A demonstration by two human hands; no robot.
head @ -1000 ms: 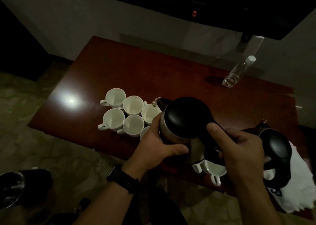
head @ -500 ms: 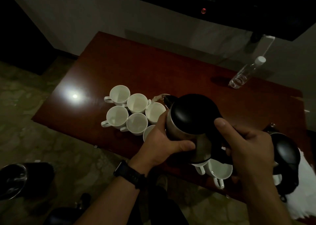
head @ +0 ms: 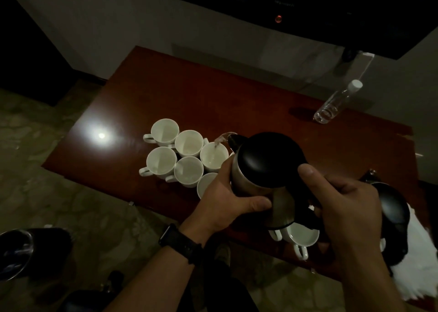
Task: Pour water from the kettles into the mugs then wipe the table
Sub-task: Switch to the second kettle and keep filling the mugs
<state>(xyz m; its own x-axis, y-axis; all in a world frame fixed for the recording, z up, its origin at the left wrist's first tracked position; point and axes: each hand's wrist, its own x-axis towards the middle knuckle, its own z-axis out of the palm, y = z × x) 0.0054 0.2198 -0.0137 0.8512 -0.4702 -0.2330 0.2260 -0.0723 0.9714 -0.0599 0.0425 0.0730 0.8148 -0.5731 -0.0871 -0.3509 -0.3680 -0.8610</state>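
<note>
"The right hand (head: 350, 207) is curling round the handle (head: 299, 189), and the left hand (head: 227, 200) is wrapping the steel side of the kettle (head: 267, 162)."

"It's looking heavy and smooth, so two hands are making sense. It's tilting above the tabletop (head: 189, 93), spout (head: 233, 141) just over a white mug (head: 213, 157)."

"The water (head: 219, 142) is falling in; the mug is looking breakable."

Dim, glare spot on table (head: 151, 93), wide-angle warp

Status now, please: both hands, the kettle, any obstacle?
Right hand grips kettle handle; left hand holds its body. Kettle tilted, water falling into a mug. Other mugs packed close beside it.
</note>
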